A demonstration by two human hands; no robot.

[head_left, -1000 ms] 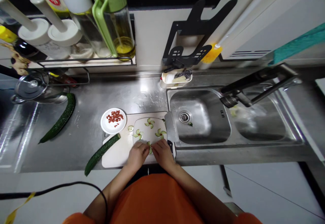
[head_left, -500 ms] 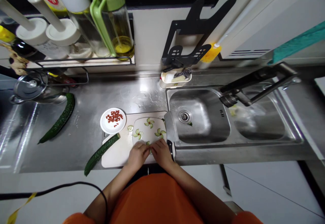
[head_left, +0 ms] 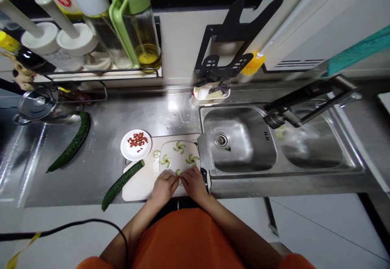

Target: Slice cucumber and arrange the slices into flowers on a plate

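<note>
A white squarish plate [head_left: 179, 164] rests on a white cutting board [head_left: 141, 185], with pinwheels of curved cucumber slices [head_left: 192, 160] and small red centres. At the plate's near edge, my left hand [head_left: 163, 185] and my right hand [head_left: 194, 184] meet fingertip to fingertip. Both have their fingers bent and closed over the nearest cucumber slices [head_left: 178, 172]; whatever the fingertips pinch is hidden. To the left, a small white dish [head_left: 127, 154] holds diced red pieces [head_left: 138, 139]. A cut cucumber [head_left: 123, 184] lies across the board's left edge. Right of the plate is a broad-bladed knife [head_left: 206, 152], its dark handle near my right hand.
A whole cucumber [head_left: 70, 146] lies on the steel counter at left, near a lidded pot [head_left: 38, 100]. The double sink [head_left: 243, 139] with a black faucet [head_left: 300, 100] is at right. Oil bottles [head_left: 148, 53] and jars line the back shelf; a caddy [head_left: 211, 96] stands behind the sink.
My fingers make only small movements at the near cucumber slices, the left hand easing slightly back. The plate, dish, cucumbers and knife stay where they were.
</note>
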